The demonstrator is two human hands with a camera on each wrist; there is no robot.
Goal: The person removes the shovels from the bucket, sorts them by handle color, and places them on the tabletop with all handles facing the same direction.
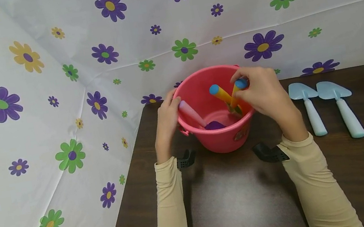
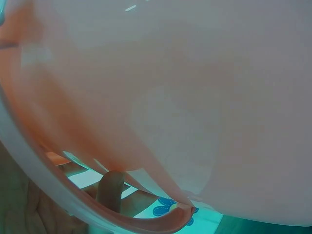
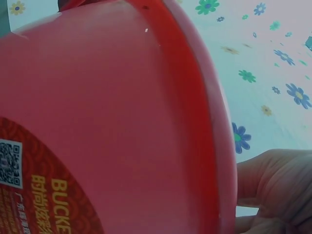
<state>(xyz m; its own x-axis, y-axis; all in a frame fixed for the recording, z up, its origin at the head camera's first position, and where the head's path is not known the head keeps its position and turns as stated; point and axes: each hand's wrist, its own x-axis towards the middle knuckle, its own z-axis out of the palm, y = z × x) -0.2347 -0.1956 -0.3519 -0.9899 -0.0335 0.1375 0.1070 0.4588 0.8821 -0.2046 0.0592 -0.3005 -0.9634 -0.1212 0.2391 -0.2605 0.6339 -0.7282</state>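
A pink bucket [image 1: 224,138] stands on the table. My left hand [image 1: 166,120] grips its left rim, thumb over the edge; in the left wrist view the bucket wall [image 2: 195,107] hides most of that hand. Over the right rim reaches my right hand [image 1: 264,89], pinching a yellow-handled tool [image 1: 235,94] by its blue-tipped end. Close beside that leans another yellow handle with a blue tip [image 1: 220,93]; the tools' lower ends are partly hidden in the bucket. A purple shovel with a lilac handle [image 1: 192,113] leans at the left inside. In the right wrist view, fingers [image 3: 248,183] show past the rim.
Two light blue trowels with pale handles, a left one [image 1: 314,117] and a right one [image 1: 349,117], lie on the dark wooden table [image 1: 241,208] right of the bucket. A white flowered sheet [image 1: 150,10] hangs behind and along the left side.
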